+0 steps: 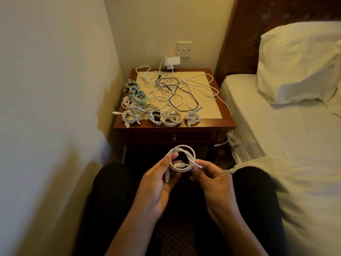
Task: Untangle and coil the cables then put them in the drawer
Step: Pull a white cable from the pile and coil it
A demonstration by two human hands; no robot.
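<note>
The bedside table (221,124) carries a loose tangle of cables (177,89), with finished coils (171,118) along its front edge above the closed drawer (184,134). Nearer, over the lap, the left hand (158,183) grips one side of a small white cable (181,165), already looped, while the right hand (212,180) pinches its free end. It looks light, limp and springy, so it is best held where the loops cross.

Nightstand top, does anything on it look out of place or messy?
Yes. One white cable runs off the nightstand's right edge and dangles beside the bed, its plug hanging loose below. A tangle of white and black cables sprawls over the middle, unlike the neat coils along the front.
</note>
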